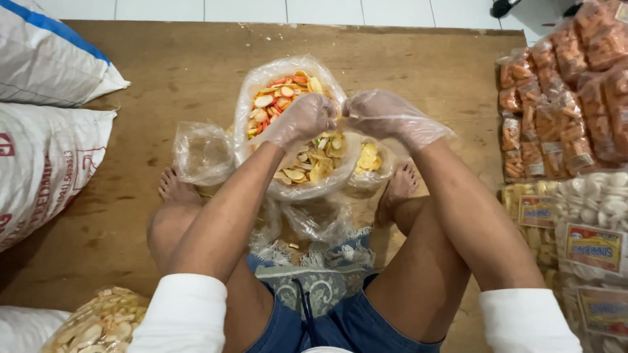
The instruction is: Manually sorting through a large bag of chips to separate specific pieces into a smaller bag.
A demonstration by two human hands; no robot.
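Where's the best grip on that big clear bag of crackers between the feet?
Probably the rolled-down rim of the big clear bag, from above. The bag stands open-mouthed and full of loose crackers, so its bulging sides would likely give way. The far rim is free; both gloved hands, left hand and right hand, hover over the near edge.
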